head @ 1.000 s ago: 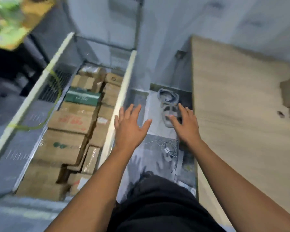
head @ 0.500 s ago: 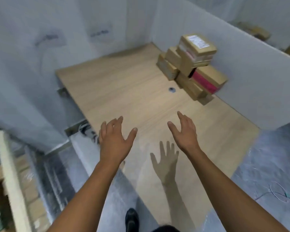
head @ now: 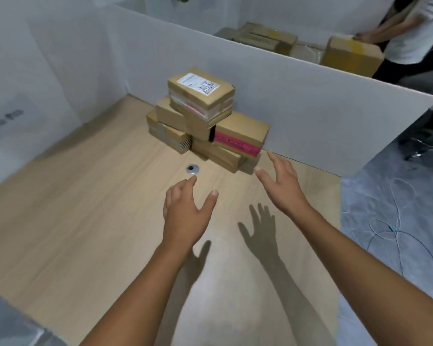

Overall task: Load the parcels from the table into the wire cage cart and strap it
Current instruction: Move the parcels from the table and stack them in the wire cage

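Fingers on both hands are spread out straight and hold nothing. Over the worktop, the left hand hangs a little way in front of the pile of parcels. The right hand is just beside the pile's pink-striped box, not touching it. A small metal ring sits in front of the pile. A white board stands right behind the pile.

table: light wood, fills the centre and left of the frame
parcels: brown stack, upper centre, against the partition
metal grommet: just before the stack
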Tool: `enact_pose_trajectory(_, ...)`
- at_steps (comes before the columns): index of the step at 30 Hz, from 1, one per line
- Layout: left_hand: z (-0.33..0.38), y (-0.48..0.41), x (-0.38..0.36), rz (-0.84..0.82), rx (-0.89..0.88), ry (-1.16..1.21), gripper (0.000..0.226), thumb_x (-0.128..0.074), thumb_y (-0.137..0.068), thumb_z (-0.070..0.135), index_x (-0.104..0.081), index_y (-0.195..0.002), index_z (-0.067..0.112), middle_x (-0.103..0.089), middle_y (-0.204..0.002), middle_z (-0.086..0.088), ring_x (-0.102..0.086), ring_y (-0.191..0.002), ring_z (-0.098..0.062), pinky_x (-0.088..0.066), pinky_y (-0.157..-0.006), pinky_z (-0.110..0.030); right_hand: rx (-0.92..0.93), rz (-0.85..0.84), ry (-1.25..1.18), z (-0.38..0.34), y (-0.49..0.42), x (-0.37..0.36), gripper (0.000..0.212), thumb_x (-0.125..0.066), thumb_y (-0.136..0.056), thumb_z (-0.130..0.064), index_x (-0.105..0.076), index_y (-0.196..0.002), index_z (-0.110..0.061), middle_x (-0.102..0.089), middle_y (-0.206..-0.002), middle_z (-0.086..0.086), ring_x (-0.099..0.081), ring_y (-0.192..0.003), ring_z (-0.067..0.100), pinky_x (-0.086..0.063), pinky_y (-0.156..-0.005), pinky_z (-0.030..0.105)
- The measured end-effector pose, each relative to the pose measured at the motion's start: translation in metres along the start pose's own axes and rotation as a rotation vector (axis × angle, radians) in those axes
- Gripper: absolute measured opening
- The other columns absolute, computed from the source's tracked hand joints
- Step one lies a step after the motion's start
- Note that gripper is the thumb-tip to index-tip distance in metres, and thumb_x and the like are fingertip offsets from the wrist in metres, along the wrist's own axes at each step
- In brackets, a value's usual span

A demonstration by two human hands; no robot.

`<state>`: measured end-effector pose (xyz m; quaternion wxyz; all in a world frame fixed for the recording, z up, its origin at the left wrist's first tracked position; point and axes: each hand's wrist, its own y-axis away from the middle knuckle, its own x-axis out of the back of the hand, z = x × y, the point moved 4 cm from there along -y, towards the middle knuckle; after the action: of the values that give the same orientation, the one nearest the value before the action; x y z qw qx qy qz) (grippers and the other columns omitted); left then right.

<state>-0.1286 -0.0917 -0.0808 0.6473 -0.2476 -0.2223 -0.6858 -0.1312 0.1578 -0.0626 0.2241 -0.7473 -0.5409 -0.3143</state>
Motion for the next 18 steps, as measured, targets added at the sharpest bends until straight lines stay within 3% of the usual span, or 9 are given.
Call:
enact_pose_trajectory(3,-0.002,-0.057,-0.023,-0.088,-0.017,0.06,0.07,-0.054,-0.097,0.06,-0.04,-0.155,0.024,-0.04,-0.157,-0.002,-0.029,-0.149,-0.02,-0.029,-0.122,-0.048,-0.038,0.023,0.022,-0.001,-0.056,-0.006,0.067,-0.051,-0.103,-0.057,-0.034,-0.161,-0.027,-0.033,-0.164,0.002,-0.026,-0.154,0.021,-0.022,-0.119,0.035)
enact_pose_trajectory(11,-0.018,-0.161,-0.076,-0.249,-0.035,0.089,0.072,-0.055,-0.098,0.059,-0.034,-0.158,0.023,-0.03,-0.163,-0.002,-0.026,-0.152,-0.022,-0.032,-0.12,-0.051,-0.014,0.0,0.355,-0.013,-0.227,-0.033,0.074,-0.05,-0.103,-0.056,-0.028,-0.163,-0.02,-0.019,-0.172,0.01,-0.019,-0.157,0.032,-0.022,-0.127,0.046)
enact_pose_trajectory(18,-0.017,-0.218,-0.111,-0.334,-0.002,0.193,0.083,-0.054,-0.095,0.066,-0.026,-0.161,0.025,-0.025,-0.166,0.004,-0.025,-0.154,-0.019,-0.035,-0.119,-0.052,-0.203,-0.105,0.413,0.014,-0.29,-0.043,0.077,-0.046,-0.1,-0.065,-0.029,-0.162,-0.023,-0.035,-0.164,0.011,-0.033,-0.15,0.036,-0.034,-0.119,0.052)
